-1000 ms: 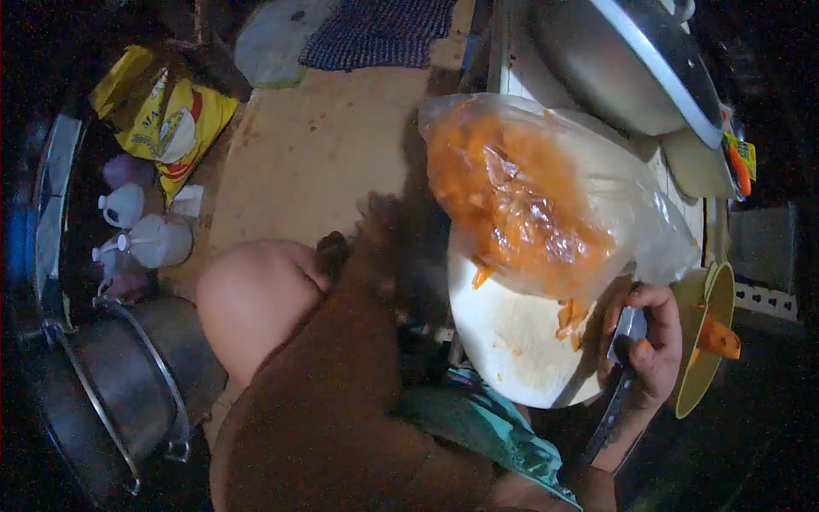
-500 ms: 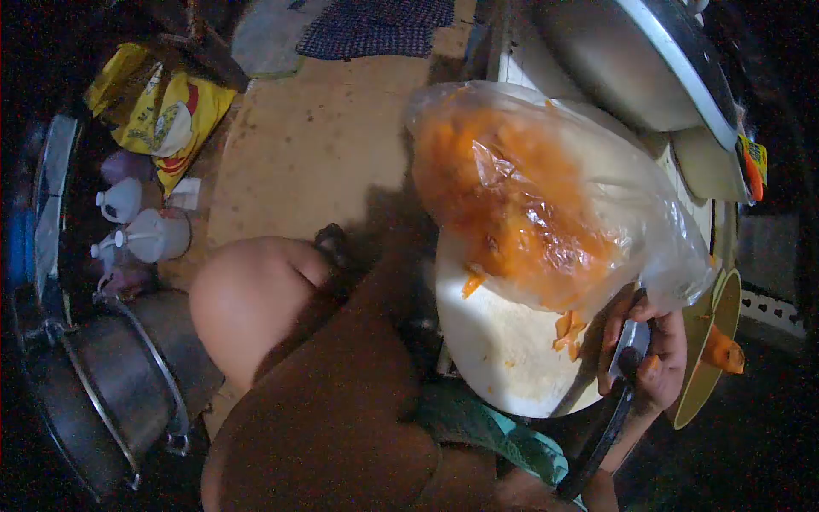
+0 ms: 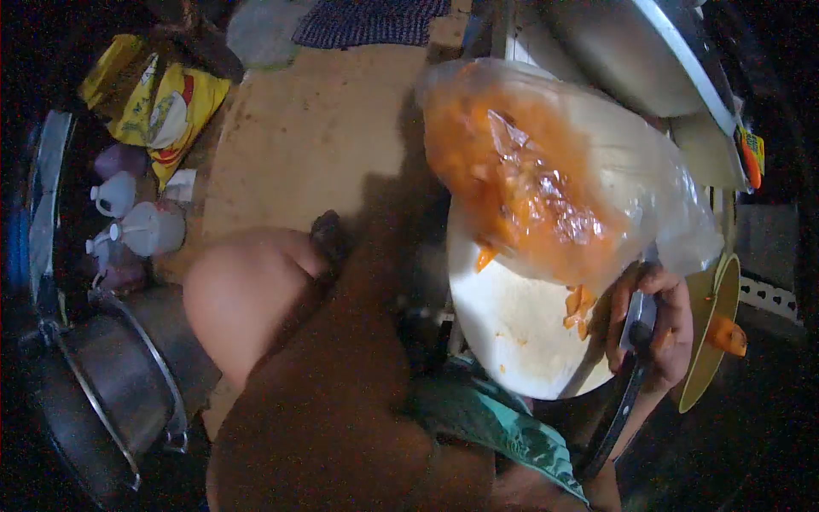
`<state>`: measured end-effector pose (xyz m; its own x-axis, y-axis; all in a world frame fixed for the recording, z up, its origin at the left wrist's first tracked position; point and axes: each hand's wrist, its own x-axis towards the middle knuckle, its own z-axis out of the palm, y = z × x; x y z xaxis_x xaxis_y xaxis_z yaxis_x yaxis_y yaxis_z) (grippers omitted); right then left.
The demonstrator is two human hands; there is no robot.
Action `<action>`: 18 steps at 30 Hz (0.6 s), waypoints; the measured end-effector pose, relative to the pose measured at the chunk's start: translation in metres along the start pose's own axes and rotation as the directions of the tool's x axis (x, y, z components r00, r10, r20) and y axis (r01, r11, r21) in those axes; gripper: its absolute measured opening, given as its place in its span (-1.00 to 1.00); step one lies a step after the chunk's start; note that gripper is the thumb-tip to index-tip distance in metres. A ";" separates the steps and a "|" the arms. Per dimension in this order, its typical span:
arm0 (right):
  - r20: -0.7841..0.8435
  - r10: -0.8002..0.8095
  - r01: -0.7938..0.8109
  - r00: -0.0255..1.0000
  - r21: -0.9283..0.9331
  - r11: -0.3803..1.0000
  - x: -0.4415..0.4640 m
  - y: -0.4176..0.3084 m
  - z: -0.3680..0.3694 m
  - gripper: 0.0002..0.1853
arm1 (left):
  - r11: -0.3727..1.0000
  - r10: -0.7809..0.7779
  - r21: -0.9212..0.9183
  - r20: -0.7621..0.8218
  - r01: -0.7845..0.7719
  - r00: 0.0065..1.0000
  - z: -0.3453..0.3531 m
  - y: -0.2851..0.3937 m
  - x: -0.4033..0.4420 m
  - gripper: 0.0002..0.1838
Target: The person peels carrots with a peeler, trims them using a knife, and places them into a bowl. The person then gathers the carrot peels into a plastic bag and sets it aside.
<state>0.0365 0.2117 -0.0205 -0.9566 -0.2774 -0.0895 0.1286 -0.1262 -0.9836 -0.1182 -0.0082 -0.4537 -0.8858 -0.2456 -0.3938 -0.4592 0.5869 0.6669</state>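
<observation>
My right hand [image 3: 661, 328] is closed around a knife [image 3: 627, 392], whose black handle points down toward my lap; the metal part lies between thumb and fingers. Just above the fingers rests the crumpled end of a clear plastic bag [image 3: 520, 179] filled with orange pieces. Beneath the bag is a round white board [image 3: 520, 341], with orange scraps [image 3: 578, 311] on it near my hand. How far the blade reaches is hidden by the bag. My left hand does not show.
A large metal basin [image 3: 631, 60] stands at the upper right. Right of my hand is a yellow-rimmed dish [image 3: 712, 341] with an orange piece [image 3: 727, 336]. At left are a yellow sack [image 3: 171, 111], white jugs [image 3: 149, 229] and a dark pot [image 3: 94, 384]. My bare knee [image 3: 243, 299] is left of centre.
The bag and my right hand appear slightly higher and further right in view. My right hand keeps its hold on the knife throughout.
</observation>
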 end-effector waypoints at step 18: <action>-0.215 -0.126 0.111 0.968 -0.079 0.991 -0.020 -0.026 0.005 -0.38 | 0.327 0.761 -0.517 -0.353 -0.791 0.545 -0.339 0.260 -0.226 -0.76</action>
<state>0.0534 0.2161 0.0081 -0.9988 -0.0479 0.0036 0.0003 -0.0809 -0.9967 -0.0599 -0.0614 0.0232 -0.8556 0.0405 0.5161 0.5161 -0.0126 0.8565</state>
